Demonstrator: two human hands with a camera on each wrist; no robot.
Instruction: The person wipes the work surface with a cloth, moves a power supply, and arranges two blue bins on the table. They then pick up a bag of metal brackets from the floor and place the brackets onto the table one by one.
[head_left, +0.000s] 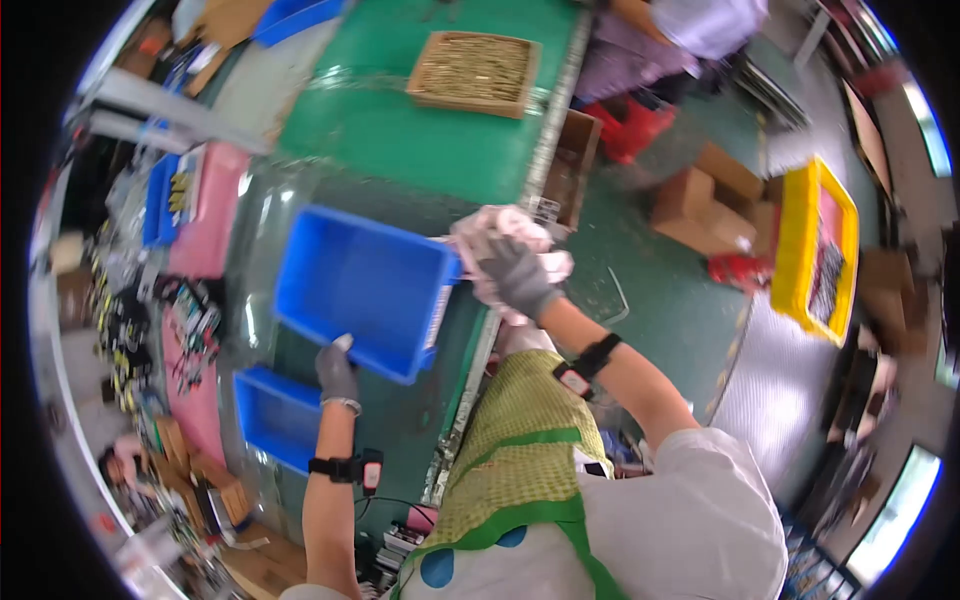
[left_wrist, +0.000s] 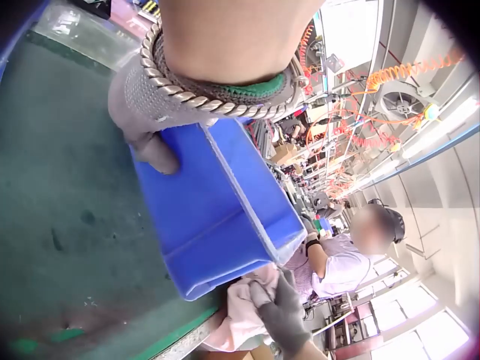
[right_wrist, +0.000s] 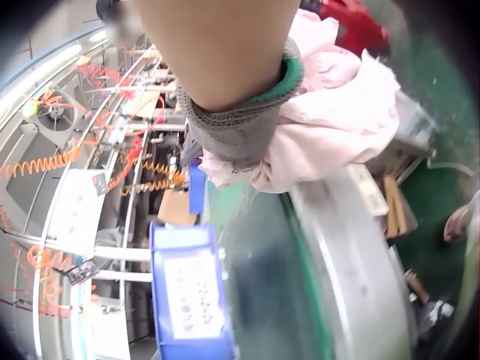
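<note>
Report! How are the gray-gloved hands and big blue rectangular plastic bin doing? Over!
Left hand at rim of big bin. Right hand holding crumpled pink cloth at bin's end. Smaller blue plastic bin close by, seemingly not blocking.

Counter (head_left: 400,432), near to far

On my feed, I see the nearer bin (head_left: 275,408) left of the main bin (head_left: 355,285). Beyond both, a tray (head_left: 465,102) holds rods (head_left: 478,62) near the right edge; at that edge, cloth (head_left: 512,222) is just right of the main bin.
</note>
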